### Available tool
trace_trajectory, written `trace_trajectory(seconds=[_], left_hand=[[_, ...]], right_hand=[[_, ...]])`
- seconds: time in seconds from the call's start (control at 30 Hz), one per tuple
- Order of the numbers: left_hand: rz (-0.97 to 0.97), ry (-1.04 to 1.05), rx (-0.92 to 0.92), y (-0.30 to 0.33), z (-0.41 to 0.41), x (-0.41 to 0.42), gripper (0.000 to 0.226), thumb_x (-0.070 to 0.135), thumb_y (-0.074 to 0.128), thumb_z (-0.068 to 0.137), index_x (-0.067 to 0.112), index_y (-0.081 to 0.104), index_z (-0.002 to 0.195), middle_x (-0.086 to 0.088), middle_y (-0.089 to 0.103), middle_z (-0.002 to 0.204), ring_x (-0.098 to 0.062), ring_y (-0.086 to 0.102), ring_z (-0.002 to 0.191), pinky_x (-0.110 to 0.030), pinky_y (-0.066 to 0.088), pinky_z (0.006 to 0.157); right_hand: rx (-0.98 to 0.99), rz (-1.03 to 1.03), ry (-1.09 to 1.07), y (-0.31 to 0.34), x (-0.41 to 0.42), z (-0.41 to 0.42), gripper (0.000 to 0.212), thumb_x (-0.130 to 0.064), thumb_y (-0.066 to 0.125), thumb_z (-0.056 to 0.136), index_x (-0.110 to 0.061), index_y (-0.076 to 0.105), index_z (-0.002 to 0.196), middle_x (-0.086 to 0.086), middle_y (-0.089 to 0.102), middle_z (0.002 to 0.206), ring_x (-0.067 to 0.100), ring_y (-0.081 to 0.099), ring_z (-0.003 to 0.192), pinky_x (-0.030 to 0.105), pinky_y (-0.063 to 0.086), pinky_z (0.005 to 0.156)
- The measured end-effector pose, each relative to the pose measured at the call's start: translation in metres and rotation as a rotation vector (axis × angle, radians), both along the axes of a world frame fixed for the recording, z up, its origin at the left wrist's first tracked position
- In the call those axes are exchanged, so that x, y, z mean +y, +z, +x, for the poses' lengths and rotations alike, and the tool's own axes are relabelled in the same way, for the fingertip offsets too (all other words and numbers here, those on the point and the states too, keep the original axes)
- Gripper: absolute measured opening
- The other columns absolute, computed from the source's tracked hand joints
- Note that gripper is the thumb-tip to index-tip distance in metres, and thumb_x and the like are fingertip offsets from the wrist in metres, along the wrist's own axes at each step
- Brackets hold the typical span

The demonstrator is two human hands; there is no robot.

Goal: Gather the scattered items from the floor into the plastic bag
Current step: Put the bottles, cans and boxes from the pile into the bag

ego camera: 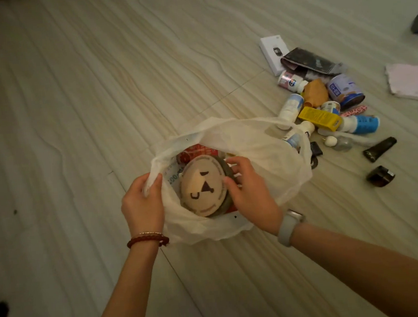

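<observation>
- The left hand (142, 203) pinches the rim of the plastic bag (260, 151) at nine o'clock, holding the mouth wide.
- The right hand (249, 187) curls its fingers round a round lidded tin (202, 185) inside the bag.
- The thin film could slip from the pinch, and the mouth would probably fold shut over the tin.
- The scattered items (323, 104) lie at two o'clock, touching the bag's far edge.
- The pale streaked tile floor (84, 80) looks smooth; the bottles may roll.

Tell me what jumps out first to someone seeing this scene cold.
The white plastic bag at centre, held open at its rim by the left hand while the right hand grips a round bear-face tin inside it. Then the pile of bottles and boxes on the floor, upper right.
</observation>
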State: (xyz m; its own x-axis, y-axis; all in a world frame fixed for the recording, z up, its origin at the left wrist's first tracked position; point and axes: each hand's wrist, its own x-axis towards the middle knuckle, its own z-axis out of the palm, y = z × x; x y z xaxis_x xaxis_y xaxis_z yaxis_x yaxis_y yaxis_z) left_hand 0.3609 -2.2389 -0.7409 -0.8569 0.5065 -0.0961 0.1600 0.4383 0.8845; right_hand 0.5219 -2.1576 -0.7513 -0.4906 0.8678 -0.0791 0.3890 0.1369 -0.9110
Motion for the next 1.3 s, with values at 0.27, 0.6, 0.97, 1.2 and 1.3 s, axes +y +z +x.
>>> trace_trajectory(seconds=[0.27,0.6,0.97,1.2,1.3], left_hand=[[-0.067,-0.029,0.039,0.006,-0.001,-0.006,0.024,0.029,0.057,0.085,0.016,0.064,0.104,0.002,0.063,0.088,-0.008,0.054,0.074,-0.025,0.042,0.068],[-0.333,-0.469,0.675,0.022,0.063,0.026,0.053,0.034,0.065,0.077,0.017,0.050,0.124,-0.013,0.040,0.139,-0.033,0.029,0.132,-0.054,0.014,0.104],[-0.149,-1.177,0.823,0.016,0.225,0.146,0.050,0.038,0.046,0.086,0.024,0.034,0.133,-0.004,0.035,0.141,-0.021,0.029,0.130,-0.040,0.022,0.104],[-0.269,-1.392,0.671,-0.037,0.345,0.176,0.065,0.034,0.053,0.084,0.017,0.022,0.138,-0.012,0.024,0.147,-0.031,0.025,0.132,-0.047,0.031,0.103],[-0.375,-1.303,0.554,-0.062,0.377,0.186,0.074,0.033,0.056,0.084,0.017,0.013,0.142,-0.015,0.013,0.151,-0.036,0.019,0.135,-0.052,0.031,0.103]], right_hand=[[-0.426,0.429,0.483,-0.010,0.001,-0.016,0.043,-0.020,0.044,0.091,-0.017,0.040,0.134,0.008,0.049,0.133,0.027,0.039,0.119,0.041,0.034,0.101],[-0.202,0.503,0.175,0.030,0.026,0.060,0.031,-0.005,0.047,0.086,-0.004,0.057,0.115,0.016,0.060,0.117,0.031,0.052,0.111,0.029,0.033,0.100],[-0.389,0.328,-0.506,0.027,0.053,0.251,0.034,-0.001,0.049,0.086,-0.006,0.051,0.119,0.016,0.055,0.119,0.029,0.047,0.112,0.017,0.026,0.095],[-0.909,-0.091,-0.956,-0.019,-0.013,0.384,0.057,-0.025,0.057,0.080,-0.014,0.037,0.132,0.015,0.040,0.135,0.033,0.033,0.125,0.045,0.028,0.105],[-0.929,-0.336,-0.985,-0.042,-0.040,0.410,0.067,-0.033,0.055,0.081,-0.018,0.023,0.138,0.017,0.031,0.141,0.037,0.033,0.126,0.048,0.030,0.103]])
